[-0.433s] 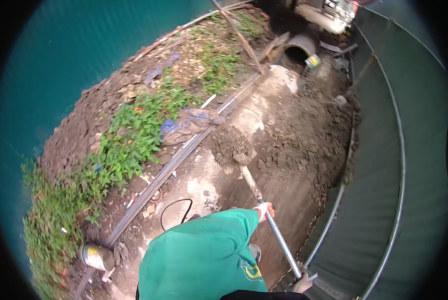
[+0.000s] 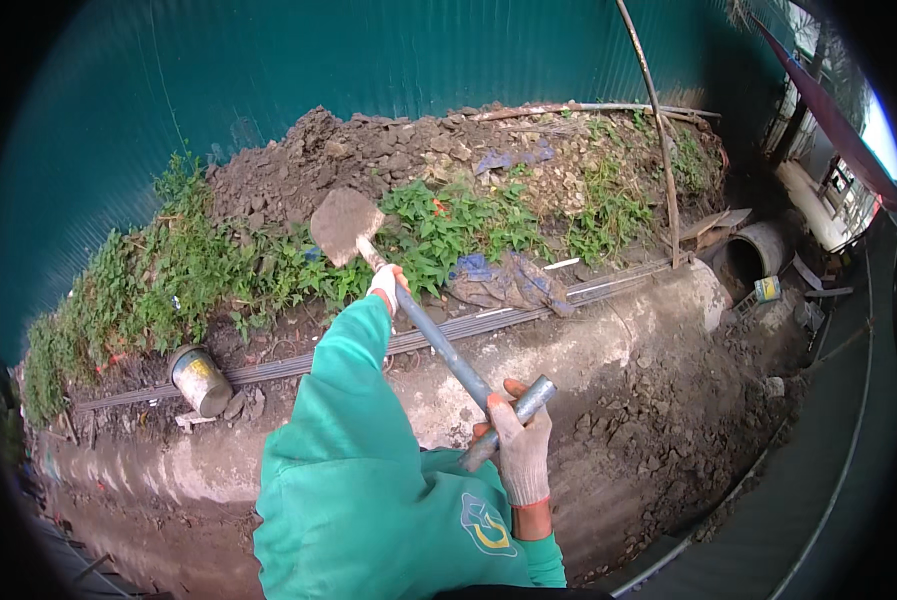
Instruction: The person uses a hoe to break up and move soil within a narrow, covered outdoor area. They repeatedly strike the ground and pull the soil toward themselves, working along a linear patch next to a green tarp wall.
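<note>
I hold a shovel [image 2: 436, 338] raised across my front, its blade [image 2: 346, 224] up at the far left over green plants and the dirt mound. Only a thin coat of soil shows on the blade. Wrapped round the shaft just below the blade is my left hand [image 2: 386, 287], in a pale glove. My right hand [image 2: 524, 455], gloved in white with an orange cuff, grips the grey T-shaped handle at the near end. Both sleeves are green. Whether the blade touches the plants I cannot tell.
A long dirt mound [image 2: 338, 150] lies against a green corrugated fence [image 2: 388, 60]. Metal rods [image 2: 298, 367] run along its foot, beside a dirty bucket [image 2: 200, 382]. Loose soil [image 2: 658, 420] covers the right side. A concrete pipe [image 2: 758, 250] opens at the far right; a thin pole [image 2: 658, 130] leans nearby.
My view and the shovel have swung left. The blade, heaped with wet soil before, now carries almost none and is over the plants. Both hands have kept hold of the shovel.
</note>
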Tool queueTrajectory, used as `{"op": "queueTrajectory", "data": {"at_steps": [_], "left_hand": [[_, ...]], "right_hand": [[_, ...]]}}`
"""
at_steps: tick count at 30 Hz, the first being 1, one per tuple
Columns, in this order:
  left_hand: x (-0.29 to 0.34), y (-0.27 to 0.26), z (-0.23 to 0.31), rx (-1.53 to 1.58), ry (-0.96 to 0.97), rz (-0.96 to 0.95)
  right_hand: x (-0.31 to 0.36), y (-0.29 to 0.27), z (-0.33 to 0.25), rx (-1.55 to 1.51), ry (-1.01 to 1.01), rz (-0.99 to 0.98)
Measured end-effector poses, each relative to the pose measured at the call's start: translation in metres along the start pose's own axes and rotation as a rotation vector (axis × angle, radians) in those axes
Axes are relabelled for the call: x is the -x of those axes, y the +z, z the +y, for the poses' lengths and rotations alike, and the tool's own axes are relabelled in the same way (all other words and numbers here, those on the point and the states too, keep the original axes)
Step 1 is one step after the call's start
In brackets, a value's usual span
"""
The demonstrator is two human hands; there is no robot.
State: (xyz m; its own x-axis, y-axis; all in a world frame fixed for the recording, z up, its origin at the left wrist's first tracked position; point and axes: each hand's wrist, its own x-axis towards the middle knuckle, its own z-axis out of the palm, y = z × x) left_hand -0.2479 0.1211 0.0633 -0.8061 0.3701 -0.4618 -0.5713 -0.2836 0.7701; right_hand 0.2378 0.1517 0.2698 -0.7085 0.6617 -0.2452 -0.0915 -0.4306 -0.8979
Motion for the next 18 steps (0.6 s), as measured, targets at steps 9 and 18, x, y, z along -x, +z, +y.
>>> {"op": "queueTrajectory", "data": {"at_steps": [9, 18], "left_hand": [[0.153, -0.172, -0.325, 0.233, -0.526, 0.609], [0.199, -0.183, -0.402, -0.339, -0.756, -0.010]], "right_hand": [[0.012, -0.076, 0.013, 0.369, 0.153, 0.147], [0.110, -0.042, -0.016, 1.010, 0.032, -0.414]]}}
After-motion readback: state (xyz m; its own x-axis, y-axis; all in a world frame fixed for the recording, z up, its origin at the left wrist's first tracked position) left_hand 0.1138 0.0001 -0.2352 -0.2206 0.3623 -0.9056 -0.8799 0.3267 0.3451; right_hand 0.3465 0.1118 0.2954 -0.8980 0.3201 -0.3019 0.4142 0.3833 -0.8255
